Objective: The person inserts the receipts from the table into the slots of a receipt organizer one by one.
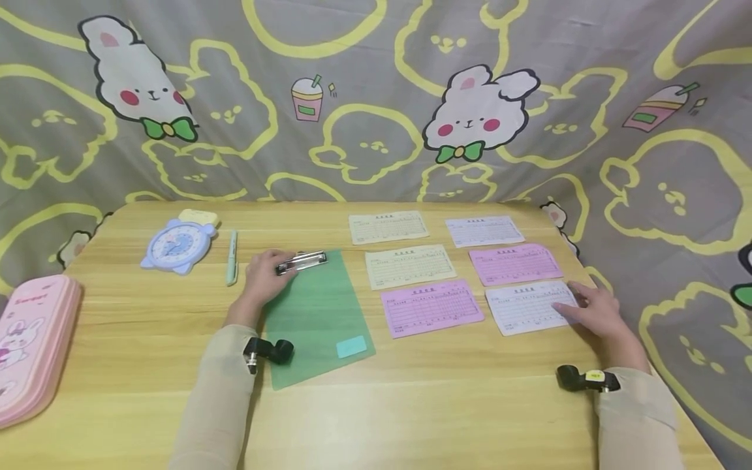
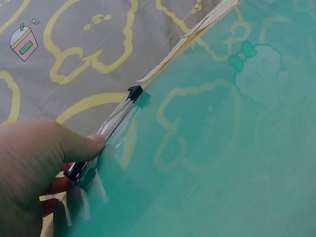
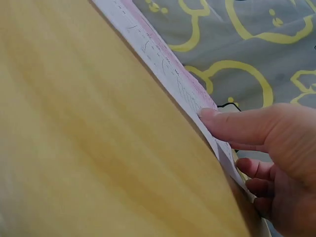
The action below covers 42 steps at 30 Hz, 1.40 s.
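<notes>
On the left, a green translucent clipboard (image 1: pixel 311 307) lies on the table, with a silver metal clip (image 1: pixel 302 262) along its top edge. My left hand (image 1: pixel 267 277) grips the left end of that clip; the left wrist view shows the thumb (image 2: pixel 91 146) on top and the other fingers partly hidden beneath. Over on the right, my right hand (image 1: pixel 596 312) pinches the right edge of a white printed slip (image 1: pixel 523 310). Its thumb (image 3: pixel 232 126) presses the slip's upper face, while the fingers curl at the edge, which bends up slightly.
Behind the white slip lie a pink slip (image 1: pixel 514 264) and another white slip (image 1: pixel 484 231). Left of them are a second pink slip (image 1: pixel 431 308) and two yellowish slips (image 1: pixel 411 266). A pen (image 1: pixel 232 258), blue clock (image 1: pixel 179 246), yellow block (image 1: pixel 198 217) and pink case (image 1: pixel 38 346) sit left.
</notes>
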### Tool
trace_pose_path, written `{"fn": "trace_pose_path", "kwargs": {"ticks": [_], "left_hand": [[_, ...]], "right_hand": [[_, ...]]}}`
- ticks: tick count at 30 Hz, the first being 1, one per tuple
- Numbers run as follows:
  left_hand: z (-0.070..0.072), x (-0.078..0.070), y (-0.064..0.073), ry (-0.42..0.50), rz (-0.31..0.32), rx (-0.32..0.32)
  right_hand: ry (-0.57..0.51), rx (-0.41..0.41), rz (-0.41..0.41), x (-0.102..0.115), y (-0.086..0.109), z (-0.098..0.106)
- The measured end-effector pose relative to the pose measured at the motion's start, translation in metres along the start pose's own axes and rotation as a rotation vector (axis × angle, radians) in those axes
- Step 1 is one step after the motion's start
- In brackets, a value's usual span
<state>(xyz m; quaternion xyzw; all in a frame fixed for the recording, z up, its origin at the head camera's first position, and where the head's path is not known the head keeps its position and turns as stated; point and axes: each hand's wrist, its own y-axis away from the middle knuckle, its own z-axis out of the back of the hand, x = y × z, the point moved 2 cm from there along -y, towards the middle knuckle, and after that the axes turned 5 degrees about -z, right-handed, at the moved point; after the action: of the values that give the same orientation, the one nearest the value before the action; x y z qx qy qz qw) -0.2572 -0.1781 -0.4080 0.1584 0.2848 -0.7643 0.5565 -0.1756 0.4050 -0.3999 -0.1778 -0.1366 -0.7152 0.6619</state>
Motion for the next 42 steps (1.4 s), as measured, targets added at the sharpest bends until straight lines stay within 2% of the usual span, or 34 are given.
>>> {"fn": "trace_pose_path", "kwargs": {"ticks": [6, 13, 18, 22, 25, 29, 32, 39, 42], "left_hand": [[0.0, 0.0, 0.001, -0.007, 0.003, -0.044], [-0.003, -0.002, 0.0, 0.008, -0.005, -0.061], [-0.003, 0.0, 0.001, 0.023, -0.024, -0.085], [-0.004, 0.002, 0.001, 0.013, -0.025, -0.085], [-0.001, -0.003, 0.001, -0.003, -0.015, -0.075], [-0.001, -0.003, 0.0, -0.03, -0.006, -0.067], [-0.001, -0.003, -0.002, -0.034, -0.005, -0.066], [-0.002, -0.003, -0.004, -0.024, 0.002, -0.054], [-0.003, -0.002, -0.003, -0.023, 0.015, -0.051]], "right_hand": [[0.015, 0.018, -0.033, -0.001, 0.003, -0.003], [0.007, -0.046, -0.01, -0.001, 0.007, -0.002], [-0.051, -0.096, -0.007, 0.0, 0.01, -0.002], [-0.125, -0.104, -0.055, 0.001, 0.011, -0.002], [-0.168, -0.103, -0.089, 0.001, 0.012, -0.002], [-0.195, -0.114, -0.066, -0.002, 0.012, 0.003], [-0.257, -0.103, -0.031, -0.005, 0.013, 0.01], [-0.64, 0.04, -0.077, -0.005, 0.019, 0.031], [-0.68, 0.069, -0.078, 0.002, 0.018, 0.037]]}}
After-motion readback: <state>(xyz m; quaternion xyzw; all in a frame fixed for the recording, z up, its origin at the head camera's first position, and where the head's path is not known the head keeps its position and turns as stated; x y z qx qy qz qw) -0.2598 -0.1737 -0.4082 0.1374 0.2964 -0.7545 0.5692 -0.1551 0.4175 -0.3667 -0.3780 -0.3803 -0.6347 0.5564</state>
